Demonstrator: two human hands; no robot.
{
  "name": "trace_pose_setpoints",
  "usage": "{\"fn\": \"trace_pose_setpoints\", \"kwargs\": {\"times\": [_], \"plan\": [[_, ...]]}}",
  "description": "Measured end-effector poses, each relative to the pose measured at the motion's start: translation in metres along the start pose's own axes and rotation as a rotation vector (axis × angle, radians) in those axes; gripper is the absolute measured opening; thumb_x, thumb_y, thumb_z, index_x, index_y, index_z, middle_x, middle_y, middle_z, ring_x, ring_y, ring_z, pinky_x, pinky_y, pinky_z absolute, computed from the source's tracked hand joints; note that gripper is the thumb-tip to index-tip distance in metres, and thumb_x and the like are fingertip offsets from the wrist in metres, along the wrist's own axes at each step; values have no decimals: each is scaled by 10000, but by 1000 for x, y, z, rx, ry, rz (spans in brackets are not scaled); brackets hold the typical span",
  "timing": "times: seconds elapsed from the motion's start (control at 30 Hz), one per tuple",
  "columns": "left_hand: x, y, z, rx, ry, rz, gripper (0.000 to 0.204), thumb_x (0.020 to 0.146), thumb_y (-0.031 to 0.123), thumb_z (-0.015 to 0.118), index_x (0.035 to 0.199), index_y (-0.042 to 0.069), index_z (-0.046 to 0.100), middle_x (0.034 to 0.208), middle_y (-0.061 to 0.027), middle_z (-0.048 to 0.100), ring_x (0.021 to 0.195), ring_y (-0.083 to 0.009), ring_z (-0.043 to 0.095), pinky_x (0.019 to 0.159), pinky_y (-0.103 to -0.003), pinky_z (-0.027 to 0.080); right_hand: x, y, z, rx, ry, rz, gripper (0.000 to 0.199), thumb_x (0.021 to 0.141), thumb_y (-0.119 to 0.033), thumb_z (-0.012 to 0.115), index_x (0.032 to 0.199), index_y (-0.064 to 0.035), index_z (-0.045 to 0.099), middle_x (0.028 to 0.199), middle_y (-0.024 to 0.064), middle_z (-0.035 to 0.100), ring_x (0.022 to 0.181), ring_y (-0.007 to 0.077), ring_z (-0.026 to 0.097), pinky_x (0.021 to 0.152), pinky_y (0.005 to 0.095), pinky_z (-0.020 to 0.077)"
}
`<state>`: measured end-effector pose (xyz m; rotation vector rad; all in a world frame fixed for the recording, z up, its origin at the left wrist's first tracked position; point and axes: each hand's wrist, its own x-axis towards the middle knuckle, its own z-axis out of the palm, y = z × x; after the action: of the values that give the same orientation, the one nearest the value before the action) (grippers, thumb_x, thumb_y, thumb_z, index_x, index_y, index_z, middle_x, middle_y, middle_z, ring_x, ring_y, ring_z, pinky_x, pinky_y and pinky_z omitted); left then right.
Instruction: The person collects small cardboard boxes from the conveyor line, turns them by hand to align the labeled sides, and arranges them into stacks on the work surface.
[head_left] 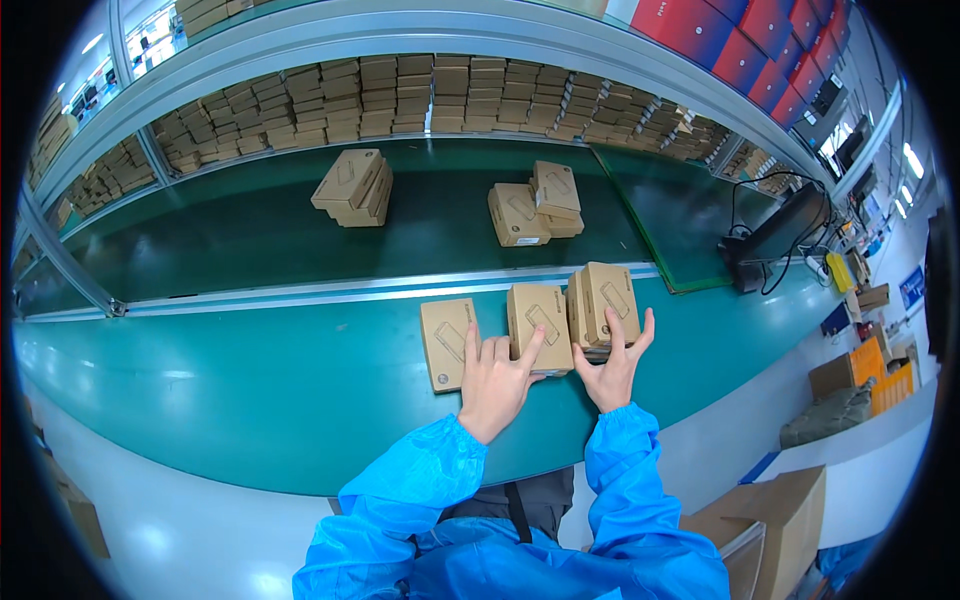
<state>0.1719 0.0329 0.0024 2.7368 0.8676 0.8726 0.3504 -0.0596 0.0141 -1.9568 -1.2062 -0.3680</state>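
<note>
Three small brown cardboard boxes lie side by side on the green worktop (250, 390) in front of me. My left hand (493, 380) rests with spread fingers across the left box (446, 340) and the middle box (540, 322). My right hand (615, 365) cups the near side of the right stack of boxes (603, 305), thumb and fingers apart around it. Both forearms are in blue sleeves.
Behind a metal rail runs a dark green conveyor belt (250, 235) carrying a box pile (353, 187) and another group of boxes (535, 205). Rows of stacked boxes (450, 95) line the shelf behind. A black monitor (785, 230) stands right; open cartons (770, 520) sit lower right.
</note>
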Motion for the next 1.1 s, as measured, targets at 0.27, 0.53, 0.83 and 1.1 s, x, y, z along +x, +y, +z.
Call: {"fn": "trace_pose_setpoints", "kwargs": {"times": [0.27,0.53,0.83,1.1], "plan": [[-2,-3,-2,-33,41,-47,772,823,446,747,1484,163,467,996,-177,600,1022,-329,581,1112,-611,292,33,-3,-41,-181,-65,-102,868,730,-210,848,1485,-122,429,1578,285,126,1356,510,384,1072,496,439],[0,-1,-13,-111,140,-42,688,819,408,717,1364,31,530,1204,-273,535,1212,-467,459,1088,-671,271,226,26,35,-212,-653,-75,1076,689,-262,861,1558,-283,227,1490,365,219,1319,541,420,1107,506,422],[-6,-3,-13,-125,130,-28,509,864,357,662,1262,45,601,1127,-223,559,1169,-413,499,1057,-637,344,242,67,117,-174,-767,-249,1194,573,-254,958,1538,-369,264,1569,319,-130,1384,551,339,1179,468,362],[1,-4,-11,-198,133,-54,490,822,306,712,1223,45,606,1133,-210,540,1147,-396,509,1041,-580,375,255,82,122,-135,-673,-277,1122,554,-148,947,1488,-376,368,1586,309,-122,1378,520,373,1144,464,418]]}}
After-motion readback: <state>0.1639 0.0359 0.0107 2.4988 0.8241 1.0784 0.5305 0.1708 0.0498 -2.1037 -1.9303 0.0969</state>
